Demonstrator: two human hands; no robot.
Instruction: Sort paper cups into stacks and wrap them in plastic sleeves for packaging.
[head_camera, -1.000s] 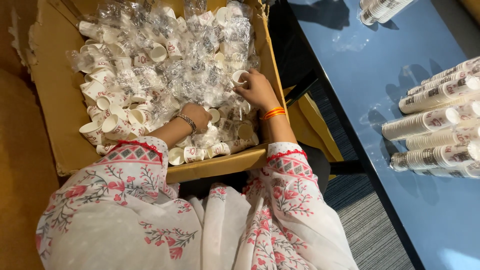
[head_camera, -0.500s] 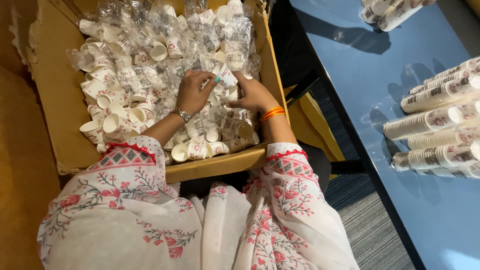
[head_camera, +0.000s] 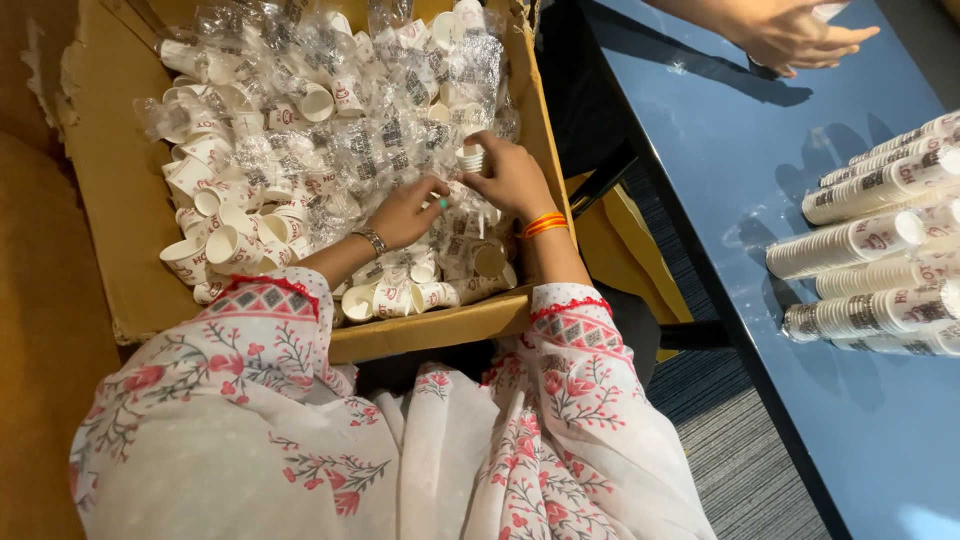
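Paper cups (head_camera: 300, 150) fill a cardboard box (head_camera: 105, 180) beside a blue table (head_camera: 760, 170).

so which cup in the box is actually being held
The small white cup pinched in the right hand, raised above the loose cups lying in the cardboard box.

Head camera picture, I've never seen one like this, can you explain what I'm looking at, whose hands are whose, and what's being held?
The picture comes from a camera worn on a person's head, looking down at their own arms in white floral sleeves. In front of them is a cardboard box full of small paper cups, many in clear plastic wrap. Their left hand rests on the wrapped cups. Their right hand, with orange bangles on the wrist, holds a short stack of cups at its fingertips. To the right is a blue table with long cup stacks lying on their sides. The hand at the top right belongs to another person.
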